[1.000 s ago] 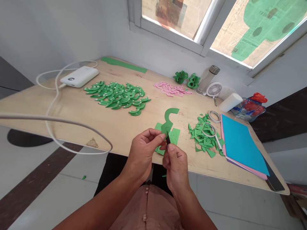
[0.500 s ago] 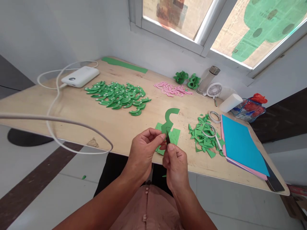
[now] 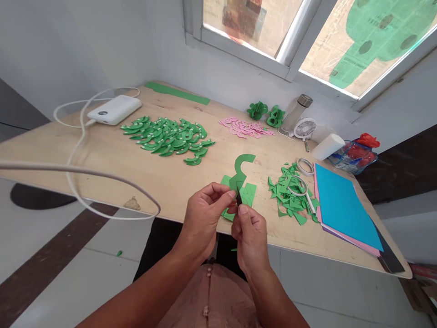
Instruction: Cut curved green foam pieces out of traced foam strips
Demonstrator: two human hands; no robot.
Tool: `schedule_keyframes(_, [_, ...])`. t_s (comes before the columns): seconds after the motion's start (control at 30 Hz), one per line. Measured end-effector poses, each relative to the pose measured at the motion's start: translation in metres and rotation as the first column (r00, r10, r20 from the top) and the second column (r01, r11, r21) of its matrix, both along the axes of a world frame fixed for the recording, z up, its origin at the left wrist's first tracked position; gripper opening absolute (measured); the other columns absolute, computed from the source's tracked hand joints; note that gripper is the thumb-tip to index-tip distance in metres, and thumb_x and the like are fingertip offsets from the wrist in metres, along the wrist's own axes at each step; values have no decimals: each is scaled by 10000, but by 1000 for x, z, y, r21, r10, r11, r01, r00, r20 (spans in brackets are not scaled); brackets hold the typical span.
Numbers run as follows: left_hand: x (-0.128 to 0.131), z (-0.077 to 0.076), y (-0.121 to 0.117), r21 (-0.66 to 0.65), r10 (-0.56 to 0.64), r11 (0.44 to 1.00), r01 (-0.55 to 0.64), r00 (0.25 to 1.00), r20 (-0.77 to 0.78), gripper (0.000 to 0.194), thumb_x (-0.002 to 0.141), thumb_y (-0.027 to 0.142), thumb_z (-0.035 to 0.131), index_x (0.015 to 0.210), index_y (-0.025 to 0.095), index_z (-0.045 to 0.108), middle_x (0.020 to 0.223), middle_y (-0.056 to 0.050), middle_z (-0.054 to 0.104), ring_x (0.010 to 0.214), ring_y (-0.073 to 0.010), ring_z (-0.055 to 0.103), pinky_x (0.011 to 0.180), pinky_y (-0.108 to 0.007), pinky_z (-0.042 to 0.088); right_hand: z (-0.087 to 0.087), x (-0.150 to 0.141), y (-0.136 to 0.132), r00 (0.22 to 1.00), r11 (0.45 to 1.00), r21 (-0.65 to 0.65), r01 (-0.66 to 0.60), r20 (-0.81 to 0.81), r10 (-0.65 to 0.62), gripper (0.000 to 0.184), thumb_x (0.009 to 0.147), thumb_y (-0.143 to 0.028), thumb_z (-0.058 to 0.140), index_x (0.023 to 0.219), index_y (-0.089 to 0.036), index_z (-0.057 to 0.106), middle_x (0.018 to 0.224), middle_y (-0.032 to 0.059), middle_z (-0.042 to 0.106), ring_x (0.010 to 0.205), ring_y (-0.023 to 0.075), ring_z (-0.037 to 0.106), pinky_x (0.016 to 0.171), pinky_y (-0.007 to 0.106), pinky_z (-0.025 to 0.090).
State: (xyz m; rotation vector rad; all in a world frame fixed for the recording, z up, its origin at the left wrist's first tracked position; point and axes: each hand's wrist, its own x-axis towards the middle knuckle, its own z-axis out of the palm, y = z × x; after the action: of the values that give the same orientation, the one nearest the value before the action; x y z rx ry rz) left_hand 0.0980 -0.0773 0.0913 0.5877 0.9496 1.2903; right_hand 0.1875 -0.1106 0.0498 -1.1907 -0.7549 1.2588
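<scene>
My left hand [image 3: 204, 215] pinches the lower end of a green hook-shaped paper cutout [image 3: 241, 169], holding it up above the table's near edge. My right hand [image 3: 250, 232] is closed around a small dark pointed tool [image 3: 238, 197], its tip touching the cutout's base. Directly beneath lie green paper squares [image 3: 250, 193] on the wooden table [image 3: 170, 175].
A spread of green curved cutouts [image 3: 169, 136] lies left of centre, pink cutouts [image 3: 244, 127] farther back. Green scraps with tape rings [image 3: 290, 191], blue and pink sheets [image 3: 343, 205], a white power bank [image 3: 114, 109] with cable, a small fan [image 3: 304, 127] and a bottle [image 3: 296, 111] stand around.
</scene>
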Motion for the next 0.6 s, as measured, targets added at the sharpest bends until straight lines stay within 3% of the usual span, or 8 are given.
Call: schedule_keyframes(0.6, [-1, -1, 1, 5, -28, 1000, 27, 999, 19, 186, 643, 233, 762, 643, 170, 587, 545, 50, 549, 516, -96, 511, 574, -248, 415, -1, 0, 0, 1000, 1000, 15, 4, 10, -5, 447, 790, -586, 618, 696, -150, 653, 471, -90, 283, 444, 78, 206, 410, 232, 168])
